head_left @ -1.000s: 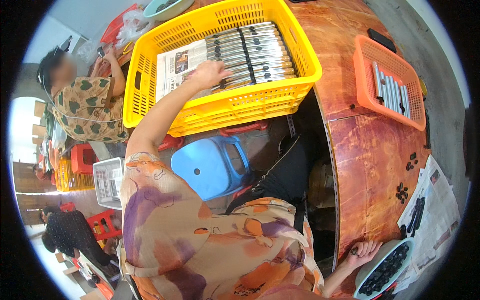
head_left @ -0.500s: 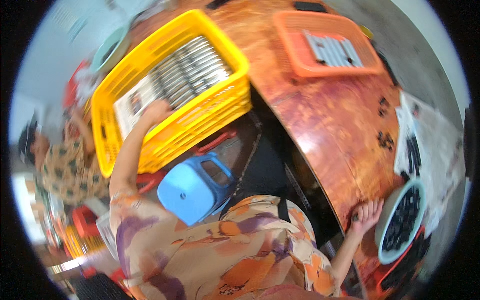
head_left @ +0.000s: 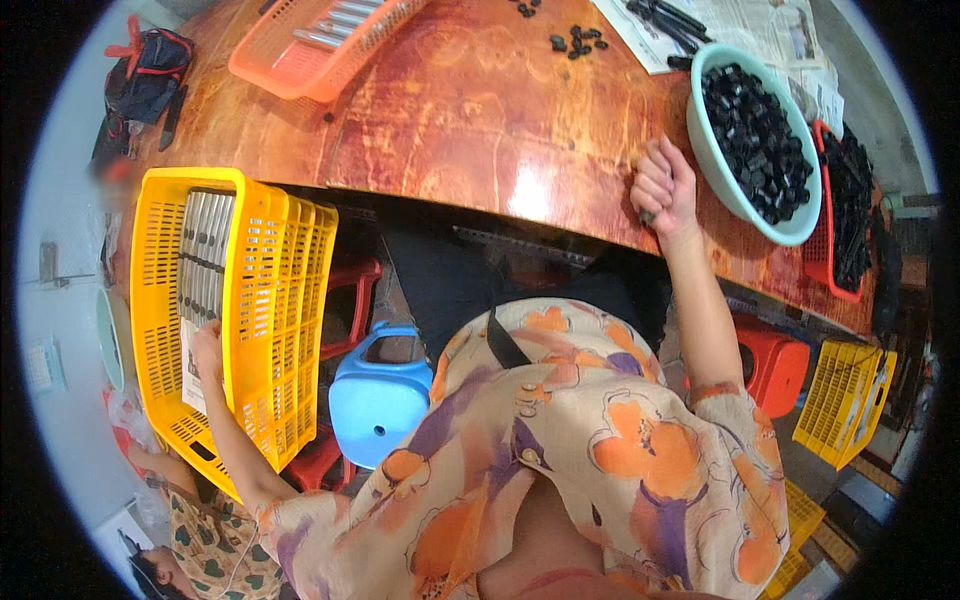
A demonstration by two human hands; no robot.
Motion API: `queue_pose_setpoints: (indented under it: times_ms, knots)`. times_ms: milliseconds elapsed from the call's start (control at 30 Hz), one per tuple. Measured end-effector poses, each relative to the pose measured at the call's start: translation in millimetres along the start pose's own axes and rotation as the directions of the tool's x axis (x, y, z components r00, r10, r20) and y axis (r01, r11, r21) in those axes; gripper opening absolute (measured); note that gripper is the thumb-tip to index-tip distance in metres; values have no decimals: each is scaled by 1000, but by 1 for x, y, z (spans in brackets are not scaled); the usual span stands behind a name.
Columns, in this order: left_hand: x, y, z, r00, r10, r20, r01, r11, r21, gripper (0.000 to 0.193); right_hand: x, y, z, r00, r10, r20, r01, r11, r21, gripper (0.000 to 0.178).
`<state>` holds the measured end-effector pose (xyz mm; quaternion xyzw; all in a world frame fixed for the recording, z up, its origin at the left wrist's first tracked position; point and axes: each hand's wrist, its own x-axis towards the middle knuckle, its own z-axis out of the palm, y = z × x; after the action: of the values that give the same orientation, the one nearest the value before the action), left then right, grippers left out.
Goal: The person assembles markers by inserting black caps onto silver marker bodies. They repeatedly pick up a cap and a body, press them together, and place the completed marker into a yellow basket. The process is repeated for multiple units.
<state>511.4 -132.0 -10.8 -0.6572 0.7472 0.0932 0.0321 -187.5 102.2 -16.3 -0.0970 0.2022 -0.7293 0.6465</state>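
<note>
My left hand reaches over the side of a yellow crate, fingers curled, beside rows of silver tubes with dark ends. What its fingertips hold, if anything, is hidden. Newspaper shows in the crate under that hand. My right hand rests closed on the wooden table, with a small dark piece at its fingers. Just right of it stands a pale green basin full of small black pieces.
An orange basket with silver tubes stands at the table's far left. Loose black pieces lie farther back, near newspaper. A red basket holds black strips. Below are a blue stool and, at left, another person.
My view has swung right, so the crate appears farther left and the basin nearer the middle. My left hand is still in the crate; my right remains closed beside the basin.
</note>
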Motion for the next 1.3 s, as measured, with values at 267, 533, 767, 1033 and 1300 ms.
queue_pose_setpoints:
  times_ms: [267,533,767,1033,1300]
  knots:
    - [-5,11,-8,998,51,-31,-52,997,-63,31,0,2,0,994,-3,108,-4,998,68,35]
    - [3,-5,-6,966,102,-237,-71,988,136,39,-4,-1,-6,996,18,82,-26,995,100,37]
    - [-15,-11,-26,834,-7,-551,178,950,257,48,4,2,-5,997,64,41,-67,995,80,35]
    - [-22,125,-74,734,95,-672,-209,974,-91,25,0,-1,1,994,101,40,-104,991,86,38]
    - [7,385,-30,257,776,-576,-862,454,226,11,2,4,-3,994,108,30,-109,993,37,35]
